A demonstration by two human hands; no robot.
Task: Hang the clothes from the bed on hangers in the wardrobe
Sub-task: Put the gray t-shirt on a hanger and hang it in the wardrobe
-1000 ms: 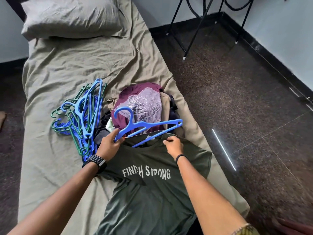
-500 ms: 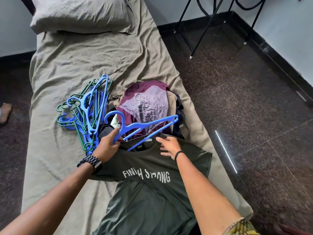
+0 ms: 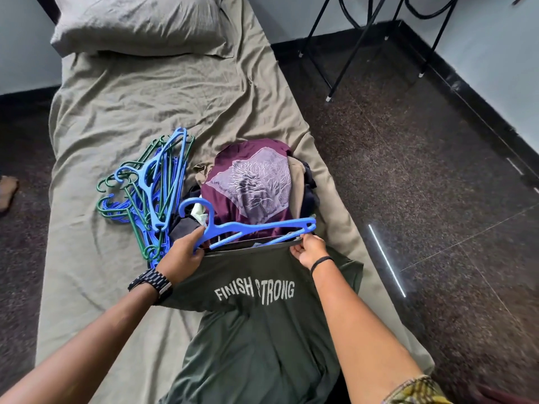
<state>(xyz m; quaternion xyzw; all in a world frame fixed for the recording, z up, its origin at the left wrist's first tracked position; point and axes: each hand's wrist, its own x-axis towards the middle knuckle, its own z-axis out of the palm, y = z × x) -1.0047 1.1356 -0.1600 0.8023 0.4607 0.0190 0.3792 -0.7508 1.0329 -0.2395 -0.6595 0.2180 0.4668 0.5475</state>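
Note:
A dark green T-shirt [image 3: 256, 325] printed "FINISH STRONG" lies on the bed [image 3: 122, 118] in front of me. My left hand [image 3: 183, 252] grips a blue hanger [image 3: 250, 225] at its neck, just below the hook, at the shirt's collar. The hanger's lower bar sits inside the collar opening. My right hand [image 3: 309, 249] pinches the collar's right side near the hanger's right tip. Behind them sits a pile of clothes [image 3: 256, 185] topped by a purple printed shirt.
A heap of blue and green hangers [image 3: 148, 188] lies left of the clothes pile. A grey pillow [image 3: 140, 24] is at the bed's head. Dark speckled floor runs along the right, with black metal legs [image 3: 350, 45] at the back. A foot [image 3: 7, 191] shows at far left.
The blue hanger has dropped lower, its bottom bar now inside the collar. My right hand has shifted right and lifted the collar's edge up to the hanger's right tip.

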